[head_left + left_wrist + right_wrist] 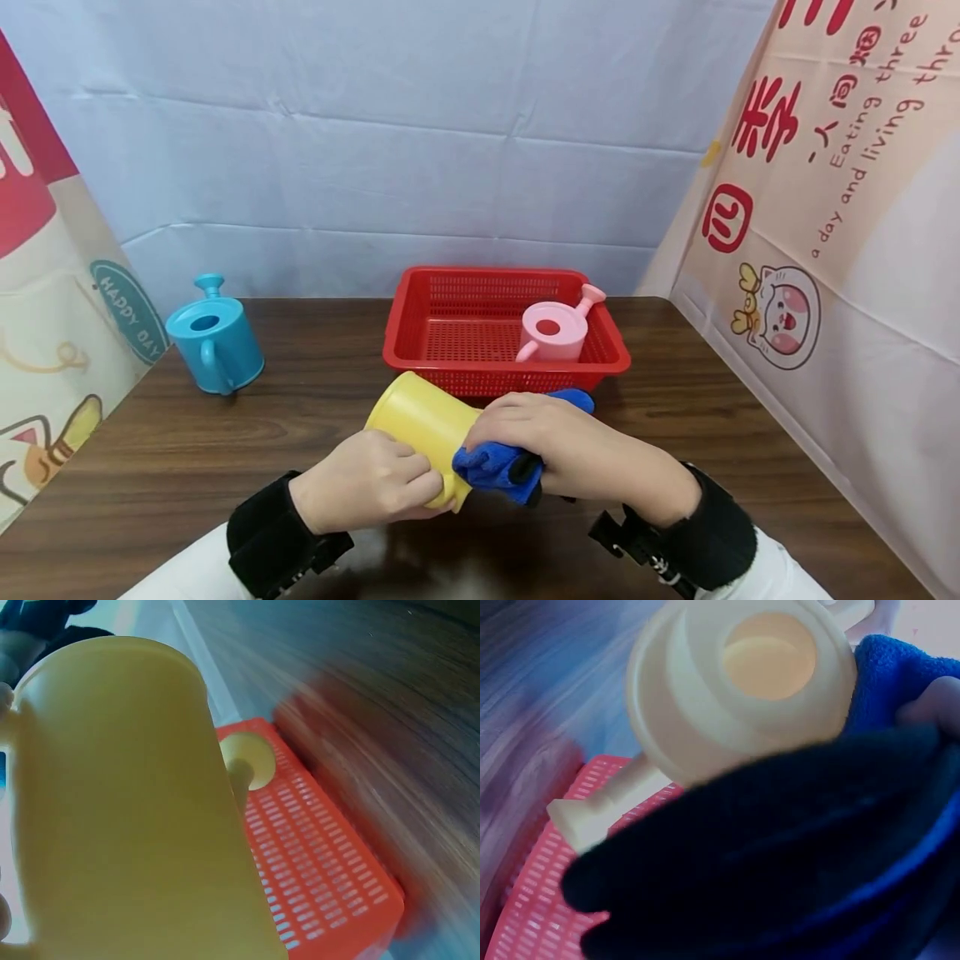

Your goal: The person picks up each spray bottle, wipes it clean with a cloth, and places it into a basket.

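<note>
A yellow watering can lies tipped on its side in front of the basket, its bottom toward the upper left. My left hand grips it by the handle, fingers curled. My right hand holds a bunched blue and black cloth against the can's top end. In the right wrist view, the can's round top opening and its spout show, while the dark part of the cloth covers the lower area. The can's body fills much of the left wrist view.
Behind the hands stands a red perforated basket with a pink watering can in its right side. A blue watering can is upright at the back left of the wooden table. Printed cloths hang at both sides.
</note>
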